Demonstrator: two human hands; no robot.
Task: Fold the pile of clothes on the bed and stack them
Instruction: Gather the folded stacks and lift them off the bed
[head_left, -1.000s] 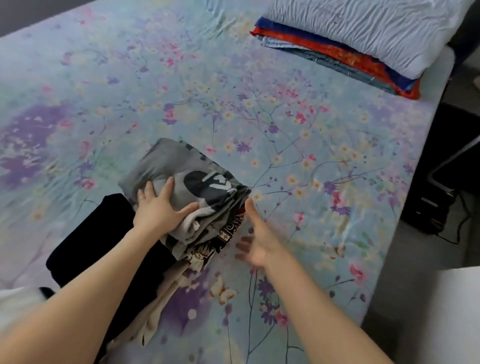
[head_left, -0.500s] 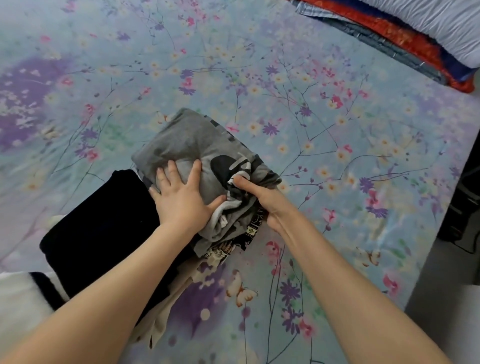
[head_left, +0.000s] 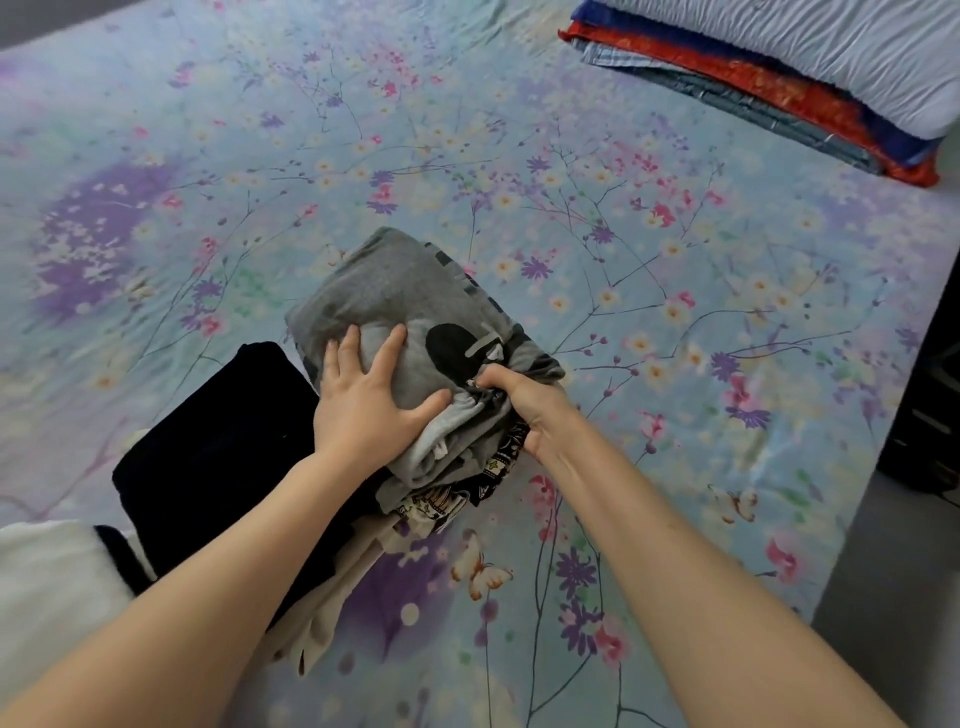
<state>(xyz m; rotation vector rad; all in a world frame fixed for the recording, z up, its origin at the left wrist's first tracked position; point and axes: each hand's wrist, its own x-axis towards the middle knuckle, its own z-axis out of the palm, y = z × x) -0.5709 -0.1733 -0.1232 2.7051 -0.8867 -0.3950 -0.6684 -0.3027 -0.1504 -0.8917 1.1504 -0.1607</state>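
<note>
Floral bedsheet (head_left: 597, 218) underneath, a folded grey shirt (head_left: 395, 291) tops a small pile. Left hand (head_left: 366, 400) presses flat on it, fingers spread; right hand (head_left: 524, 402) grips its near edge. Dark clothes (head_left: 218, 441) lie beside; a pillow (head_left: 831, 47) sits far off.

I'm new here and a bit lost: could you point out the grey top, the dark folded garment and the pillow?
grey top (head_left: 395, 283), head view, its plain upper panel.
dark folded garment (head_left: 218, 447), head view, its flat middle.
pillow (head_left: 831, 47), head view, its wrinkled pale cover.
</note>
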